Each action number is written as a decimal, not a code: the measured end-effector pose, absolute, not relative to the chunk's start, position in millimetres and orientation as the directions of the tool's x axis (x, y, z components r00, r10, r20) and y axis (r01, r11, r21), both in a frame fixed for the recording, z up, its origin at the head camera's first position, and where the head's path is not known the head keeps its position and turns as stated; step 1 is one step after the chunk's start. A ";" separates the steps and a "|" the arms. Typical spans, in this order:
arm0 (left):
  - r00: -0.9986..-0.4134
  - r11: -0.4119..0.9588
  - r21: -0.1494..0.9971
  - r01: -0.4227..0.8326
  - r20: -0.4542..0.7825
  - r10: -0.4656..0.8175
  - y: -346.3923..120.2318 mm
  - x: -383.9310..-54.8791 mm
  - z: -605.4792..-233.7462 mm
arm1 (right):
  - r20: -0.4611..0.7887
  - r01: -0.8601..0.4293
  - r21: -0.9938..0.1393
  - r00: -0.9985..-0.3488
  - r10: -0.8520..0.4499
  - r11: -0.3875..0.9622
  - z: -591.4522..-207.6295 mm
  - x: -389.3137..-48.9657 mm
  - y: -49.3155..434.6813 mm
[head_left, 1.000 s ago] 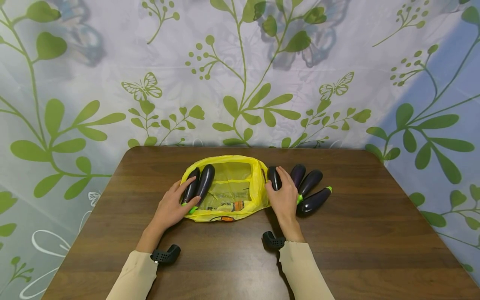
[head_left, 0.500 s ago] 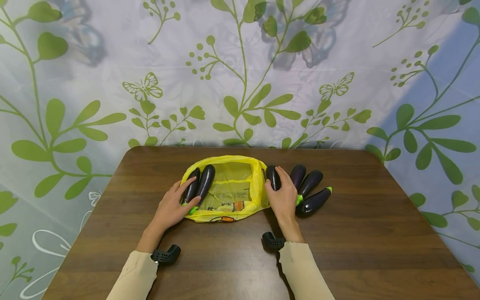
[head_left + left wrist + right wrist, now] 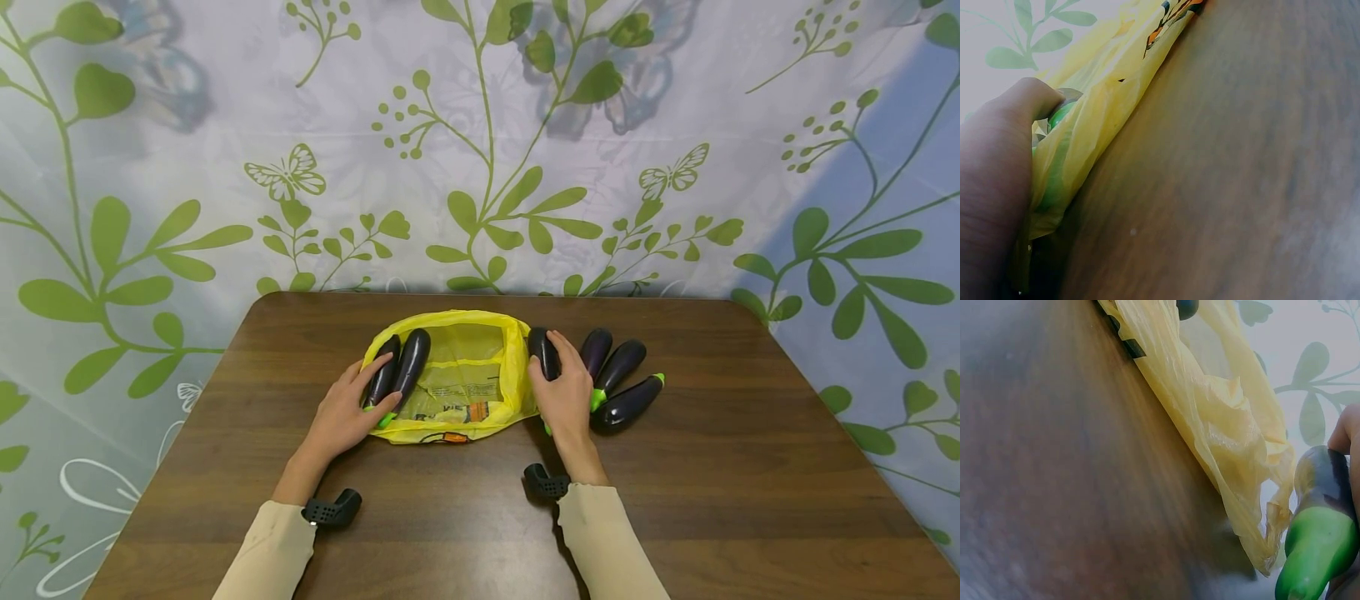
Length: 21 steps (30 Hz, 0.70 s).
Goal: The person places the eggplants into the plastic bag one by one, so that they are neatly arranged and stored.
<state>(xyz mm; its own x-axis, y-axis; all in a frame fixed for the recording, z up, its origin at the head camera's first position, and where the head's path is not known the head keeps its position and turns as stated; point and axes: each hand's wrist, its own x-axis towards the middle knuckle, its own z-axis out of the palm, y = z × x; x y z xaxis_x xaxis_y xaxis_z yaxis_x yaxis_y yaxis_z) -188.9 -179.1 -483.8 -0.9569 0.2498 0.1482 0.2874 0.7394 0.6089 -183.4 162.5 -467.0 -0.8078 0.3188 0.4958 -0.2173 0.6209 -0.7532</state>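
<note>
Purple-black eggplant (image 3: 543, 352) in right hand (image 3: 566, 397) — yellow bag (image 3: 513, 375) (gaping) beside it.

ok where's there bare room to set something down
Bare tabletop lies right of the three loose eggplants, left of the left hand, and between the sleeves. It's crowded between yellow bag and loose eggplants, where the right hand grips another eggplant.

Smth glossy eggplants (image 3: 628, 403), crinkly plastic bag (image 3: 513, 375), satin wood-grain tbl (image 3: 435, 525)
</note>
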 end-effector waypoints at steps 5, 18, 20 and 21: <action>-0.957 0.742 0.607 0.286 0.148 0.248 -179.1 -188.9 -483.6 | 0.504 -0.230 -0.752 -0.805 0.314 0.618 -465.7 -183.5 161.2; -0.959 0.743 0.608 0.279 0.138 0.247 -179.0 -190.1 -485.2 | 0.462 -0.213 -0.780 -0.830 0.312 0.588 -466.7 -183.5 157.8; -0.959 0.743 0.607 0.280 0.139 0.247 -179.1 -190.3 -485.0 | 0.466 -0.224 -0.782 -0.830 0.307 0.581 -466.1 -182.9 157.0; -0.959 0.743 0.608 0.280 0.139 0.247 -179.2 -190.3 -484.9 | 0.469 -0.231 -0.783 -0.829 0.304 0.578 -465.9 -182.6 156.6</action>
